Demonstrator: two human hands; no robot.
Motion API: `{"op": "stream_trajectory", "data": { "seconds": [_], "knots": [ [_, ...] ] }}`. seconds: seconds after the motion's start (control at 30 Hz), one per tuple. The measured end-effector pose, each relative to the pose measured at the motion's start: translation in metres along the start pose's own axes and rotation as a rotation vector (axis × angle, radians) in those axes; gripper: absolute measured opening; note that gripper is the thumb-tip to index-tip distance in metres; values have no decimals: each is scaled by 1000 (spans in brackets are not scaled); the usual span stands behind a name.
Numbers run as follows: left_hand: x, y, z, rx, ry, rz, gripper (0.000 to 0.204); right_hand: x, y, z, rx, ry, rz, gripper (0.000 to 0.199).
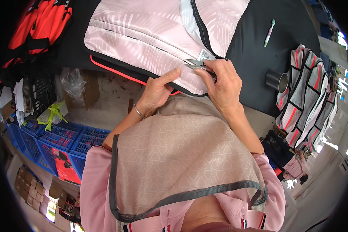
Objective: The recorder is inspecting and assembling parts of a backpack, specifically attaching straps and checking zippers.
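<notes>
A pale pink patterned fabric piece (143, 42) with black edging lies over the black table (251, 62). It looks like a sewn bag panel, with a black zipper (203, 33) running across its right part. My left hand (158, 91) pinches its near edge, thumb on top and fingers underneath. In my right hand (226, 83) is a pair of small metal thread snips (195, 64), blades pointing left over the pink fabric. A small white label (206, 55) sits just behind the snips. Red piping (118, 72) shows below the panel's near left edge.
At the right of the table are a metal cup (277, 80) and a green-and-white toothbrush (270, 33). Grey bag pieces with red stripes (303, 87) hang over the right edge. Red and black pieces (40, 25) lie far left, above blue crates (62, 135) on the floor.
</notes>
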State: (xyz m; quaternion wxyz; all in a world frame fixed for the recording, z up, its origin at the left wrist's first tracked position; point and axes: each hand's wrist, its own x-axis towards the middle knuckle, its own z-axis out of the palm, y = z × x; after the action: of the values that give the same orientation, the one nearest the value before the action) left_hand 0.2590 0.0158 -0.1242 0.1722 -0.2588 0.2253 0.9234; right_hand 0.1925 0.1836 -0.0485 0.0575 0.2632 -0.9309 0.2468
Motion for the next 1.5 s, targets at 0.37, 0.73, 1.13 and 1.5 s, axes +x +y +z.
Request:
{"op": "stream_trajectory", "data": {
  "seconds": [0.37, 0.73, 1.13, 1.5],
  "knots": [
    [-1, -4, -1, -45, 40, 6, 40, 7, 5, 4, -34, 9, -70, 22],
    [-2, -5, 3, -98, 83, 54, 41, 9, 6, 4, 81, -81, 71, 23],
    [0, -5, -6, 85, 210, 195, 45, 14, 55, -17, 730, -63, 475, 22],
    [-46, 71, -28, 882, 722, 1043, 47, -37, 257, 3, 240, 292, 851, 34]
  ]
}}
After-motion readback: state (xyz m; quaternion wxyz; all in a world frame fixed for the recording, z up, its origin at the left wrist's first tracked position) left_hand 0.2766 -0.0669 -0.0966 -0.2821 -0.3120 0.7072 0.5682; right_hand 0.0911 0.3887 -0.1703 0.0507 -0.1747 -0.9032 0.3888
